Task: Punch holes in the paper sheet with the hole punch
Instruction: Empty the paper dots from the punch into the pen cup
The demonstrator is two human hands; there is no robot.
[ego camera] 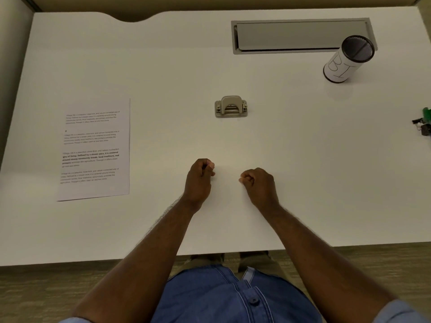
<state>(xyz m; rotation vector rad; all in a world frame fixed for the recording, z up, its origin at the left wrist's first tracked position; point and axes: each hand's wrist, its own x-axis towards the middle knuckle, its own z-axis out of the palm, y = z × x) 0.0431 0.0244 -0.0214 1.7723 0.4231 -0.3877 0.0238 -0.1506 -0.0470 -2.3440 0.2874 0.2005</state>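
Resting on the white desk [163, 89] near its front edge, the left hand [199, 180] and right hand [260, 184] are both clenched into fists, grasping nothing. Beyond them, at twelve o'clock, sits the hole punch [231, 107]. The paper sheet [95, 150] lies flat at ten o'clock. A cylindrical cup [348, 59] stands far off at two o'clock.
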